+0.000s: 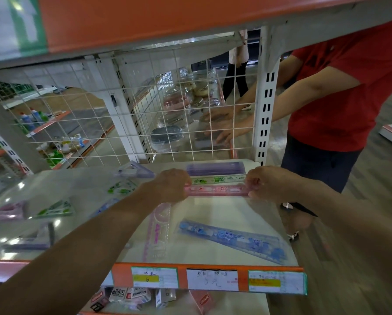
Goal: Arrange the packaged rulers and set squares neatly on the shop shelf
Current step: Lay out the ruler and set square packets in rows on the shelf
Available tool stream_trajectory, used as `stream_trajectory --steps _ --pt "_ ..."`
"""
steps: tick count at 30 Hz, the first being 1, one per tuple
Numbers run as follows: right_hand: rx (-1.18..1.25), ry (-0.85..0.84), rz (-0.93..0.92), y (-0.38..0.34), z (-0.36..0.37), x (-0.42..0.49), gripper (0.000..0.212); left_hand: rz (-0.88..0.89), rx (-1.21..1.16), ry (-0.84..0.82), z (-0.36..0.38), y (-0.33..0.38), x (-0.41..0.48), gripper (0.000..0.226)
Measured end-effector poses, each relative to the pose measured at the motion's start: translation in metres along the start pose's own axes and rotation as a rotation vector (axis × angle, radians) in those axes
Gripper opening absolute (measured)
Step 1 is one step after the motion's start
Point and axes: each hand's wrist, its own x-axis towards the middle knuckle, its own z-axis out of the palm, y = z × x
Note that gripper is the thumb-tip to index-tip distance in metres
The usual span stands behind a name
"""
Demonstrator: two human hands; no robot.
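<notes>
My left hand and my right hand each grip one end of a pink packaged ruler, held level just above the white shelf. Right behind it lie a green ruler and a purple ruler in a row at the shelf's back right. A blue ruler lies slanted near the front. A pink set with a protractor lies in front of my left hand. To the left, scattered set squares: purple, green, pink.
A wire mesh panel backs the shelf, and an orange shelf hangs overhead. Price labels line the front edge. A person in a red shirt reaches into the neighbouring shelf on the right. Small boxes sit on the shelf below.
</notes>
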Motion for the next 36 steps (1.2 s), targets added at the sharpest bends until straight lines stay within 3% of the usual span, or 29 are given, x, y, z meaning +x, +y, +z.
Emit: stream_trajectory --steps 2,5,8,12,26,36 --pt "0.030 0.049 0.019 -0.001 -0.011 -0.003 0.018 -0.013 -0.046 0.009 -0.007 -0.005 -0.002 0.044" --pt "0.038 0.140 0.077 0.004 -0.020 0.000 0.028 -0.022 -0.105 0.056 -0.014 -0.011 0.000 0.033" --pt "0.026 0.109 0.124 0.005 -0.016 0.008 0.025 -0.029 -0.105 0.007 -0.014 -0.011 0.004 0.032" --pt "0.035 0.054 0.118 0.004 -0.002 0.015 0.044 -0.015 -0.139 -0.042 -0.010 -0.006 0.007 0.031" --pt "0.029 0.063 0.154 0.000 0.001 0.005 0.042 -0.007 -0.109 -0.093 -0.004 -0.005 0.017 0.035" --pt "0.008 0.011 0.082 -0.004 -0.006 0.002 0.039 -0.002 -0.104 -0.058 -0.011 -0.005 0.013 0.029"
